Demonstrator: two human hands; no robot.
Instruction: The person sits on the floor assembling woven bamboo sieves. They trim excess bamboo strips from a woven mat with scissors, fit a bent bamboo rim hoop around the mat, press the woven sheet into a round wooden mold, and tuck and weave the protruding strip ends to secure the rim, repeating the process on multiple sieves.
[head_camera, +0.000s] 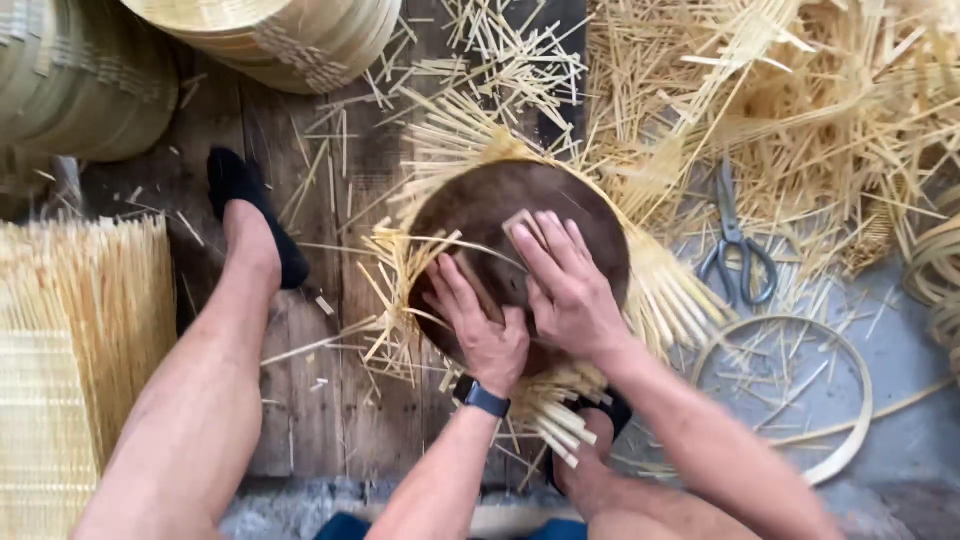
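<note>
On the plank floor, centre: dark round mould atop splayed bamboo strips. Left hand flat, fingers spread; right hand presses a small strip, fingers extended. Scissors right of mould. Advice: keep even downward pressure, mould centred.

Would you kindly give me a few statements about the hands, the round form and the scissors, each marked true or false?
1. Both hands press on a dark round form. True.
2. The scissors are held in the right hand. False: they lie on the ground to the right, untouched.
3. The left hand's wrist wears a dark watch. True.
4. A bamboo hoop sits on top of the round form. False: it lies on the ground, apart.
</note>
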